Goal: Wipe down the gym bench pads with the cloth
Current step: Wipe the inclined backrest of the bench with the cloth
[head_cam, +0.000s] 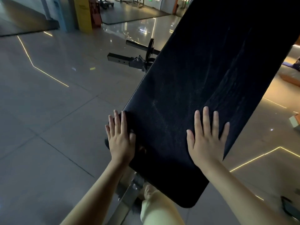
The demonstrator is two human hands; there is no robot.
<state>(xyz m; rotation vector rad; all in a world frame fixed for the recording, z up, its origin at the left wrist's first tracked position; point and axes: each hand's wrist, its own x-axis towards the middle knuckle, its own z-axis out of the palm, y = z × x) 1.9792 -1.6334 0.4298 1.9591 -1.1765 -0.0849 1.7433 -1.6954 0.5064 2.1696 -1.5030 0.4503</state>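
Across the centre and up toward the far right, one long black bench pad (203, 70). Long axis slanted from the rounded near end, low beside the knee, away to the wide far end at the top right edge of view. Tilt hard to judge from above. Smooth, matte, leather-like skin, with fine perforation near its left edge and faint pale streaks lengthwise along its right half. Rounded corners, thick dark side.

On the pad's left edge, toward the near end: left hand (121, 138), laid flat, fingers straight and close together, pointing up along the pad, gripping nothing. Under its palm and forefinger, a dark bulge (129, 122) at the pad's rim; cloth or padding, cannot tell. On the pad's right half, about level with the other: right hand (207, 142), palm down, fingers straight and spread wide, pressed to the surface, holding nothing.

Below the pad's near end: grey metal frame (129, 190) and a leg in pale trousers (159, 210). Left of the pad, just past its middle: dark steel bar with a round weight plate (151, 51) on a peg.

All round the pad, a floor (48, 111) of large glossy grey tiles, crossed by thin bright lines of light. Far beyond the pad's left side: yellow column (83, 15) and a dark mat (129, 13). Dim room.
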